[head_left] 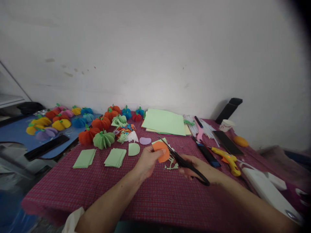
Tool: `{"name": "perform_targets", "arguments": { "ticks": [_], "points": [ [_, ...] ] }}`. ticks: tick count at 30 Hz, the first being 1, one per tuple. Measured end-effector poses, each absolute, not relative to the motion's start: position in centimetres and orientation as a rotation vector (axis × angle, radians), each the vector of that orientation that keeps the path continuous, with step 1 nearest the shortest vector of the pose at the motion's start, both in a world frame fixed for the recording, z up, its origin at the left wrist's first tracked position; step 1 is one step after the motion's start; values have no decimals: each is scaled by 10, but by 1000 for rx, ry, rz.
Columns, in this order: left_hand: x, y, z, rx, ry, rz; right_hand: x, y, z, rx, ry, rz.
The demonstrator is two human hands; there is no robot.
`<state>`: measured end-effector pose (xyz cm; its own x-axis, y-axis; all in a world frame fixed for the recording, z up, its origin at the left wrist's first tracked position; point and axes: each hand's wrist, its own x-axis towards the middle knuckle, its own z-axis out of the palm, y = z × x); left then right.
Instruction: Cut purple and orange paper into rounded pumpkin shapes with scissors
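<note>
My left hand [148, 160] pinches a rounded orange paper piece [165, 156] together with light green paper behind it. In my right hand [194, 164] is a pair of black-handled scissors [186, 162], its blades apart and pointing up and left at the paper's right edge. Small green offcuts [174, 166] lie on the cloth beneath the blades. A purple paper piece [145, 141] and a green cut piece [133, 149] rest left of my left hand. Farther left are two stacks of green paper [115, 157] [84, 158].
Colourful paper pumpkins [104, 139] stand at the left and back, some on a blue table [70, 142]. Large green sheets [165, 122] lie at the back. On the right are a yellow glue gun [227, 158], a dark phone [227, 142], a cup [226, 125] and a white box [269, 194].
</note>
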<state>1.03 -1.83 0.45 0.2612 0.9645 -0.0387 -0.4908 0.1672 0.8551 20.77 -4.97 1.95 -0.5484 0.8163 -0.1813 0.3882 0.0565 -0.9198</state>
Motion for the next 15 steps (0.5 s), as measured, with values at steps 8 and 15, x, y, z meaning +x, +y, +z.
{"name": "perform_targets", "arguments": {
  "ticks": [8, 15],
  "points": [
    [10, -19, 2, 888, 676, 1129, 205, -48, 22, -1155, -1919, 1580],
    [10, -20, 4, 891, 682, 1098, 207, -50, 30, -1227, -1945, 1553]
  ]
}}
